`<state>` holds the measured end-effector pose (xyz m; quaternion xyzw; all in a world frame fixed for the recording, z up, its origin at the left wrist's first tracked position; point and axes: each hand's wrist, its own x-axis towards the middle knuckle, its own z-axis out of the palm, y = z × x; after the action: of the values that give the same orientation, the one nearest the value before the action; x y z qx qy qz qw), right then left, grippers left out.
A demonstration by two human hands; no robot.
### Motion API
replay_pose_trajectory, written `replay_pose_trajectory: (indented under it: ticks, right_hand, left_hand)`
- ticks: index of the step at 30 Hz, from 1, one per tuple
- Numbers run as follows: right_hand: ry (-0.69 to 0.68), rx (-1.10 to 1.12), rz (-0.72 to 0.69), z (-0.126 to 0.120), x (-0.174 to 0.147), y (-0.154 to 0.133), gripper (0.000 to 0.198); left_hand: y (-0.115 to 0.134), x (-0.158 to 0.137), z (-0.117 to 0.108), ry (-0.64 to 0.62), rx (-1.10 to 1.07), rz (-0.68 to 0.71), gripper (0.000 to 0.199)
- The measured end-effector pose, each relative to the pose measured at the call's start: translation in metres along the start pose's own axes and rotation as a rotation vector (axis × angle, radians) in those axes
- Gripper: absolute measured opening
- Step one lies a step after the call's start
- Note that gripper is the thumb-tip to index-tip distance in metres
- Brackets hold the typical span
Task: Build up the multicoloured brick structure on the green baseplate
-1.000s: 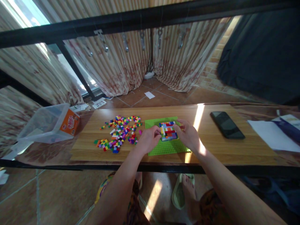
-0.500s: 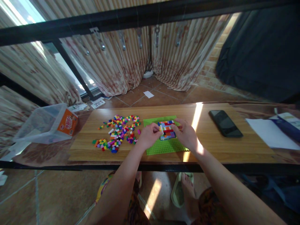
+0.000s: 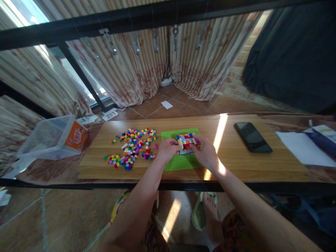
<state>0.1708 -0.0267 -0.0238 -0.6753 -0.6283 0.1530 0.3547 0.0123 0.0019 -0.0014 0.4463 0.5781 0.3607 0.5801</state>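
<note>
A rectangular build of coloured toy bricks (image 3: 187, 140) sits over a green studded baseplate (image 3: 181, 164); whether it is fixed to the plate I cannot tell. My left hand (image 3: 168, 149) is closed at its left edge, thumb and forefinger against yellow and white bricks there. At the opposite edge my right hand (image 3: 206, 151) grips the build, fingers curled round its right side near a magenta brick. Part of the build's right end is hidden by those fingers. Left of the plate lies a spread of loose small bricks (image 3: 133, 147) in many colours.
The wooden table (image 3: 225, 168) also bears a black phone (image 3: 252, 137) on the right. Beyond its right end lie white papers (image 3: 304, 148). A clear plastic box (image 3: 47, 136) with an orange label stands off its left end.
My right hand has shifted slightly left and its fingers have closed in on the build's right side. My left hand stays at the left edge.
</note>
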Motion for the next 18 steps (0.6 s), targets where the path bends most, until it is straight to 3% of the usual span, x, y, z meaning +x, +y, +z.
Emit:
replay_pose_trajectory:
  ticks: [4,12,15,18]
  right_hand:
    - [0.007,-0.003,0.002,0.0,-0.001,0.0,0.046]
    - [-0.003,0.021,-0.008,0.001,-0.002,0.001,0.047]
    - [-0.018,0.002,-0.011,0.001,-0.002,0.001,0.046]
    - [-0.025,-0.034,-0.029,0.0,-0.001,0.002,0.045]
  left_hand:
    - [0.0,0.001,0.001,0.005,0.005,-0.012,0.023]
    - [-0.009,-0.003,-0.007,-0.038,-0.018,0.106,0.012]
    - [-0.005,-0.001,-0.022,-0.06,0.015,0.123,0.005]
    - [0.003,0.002,-0.049,-0.006,0.134,0.209,0.006]
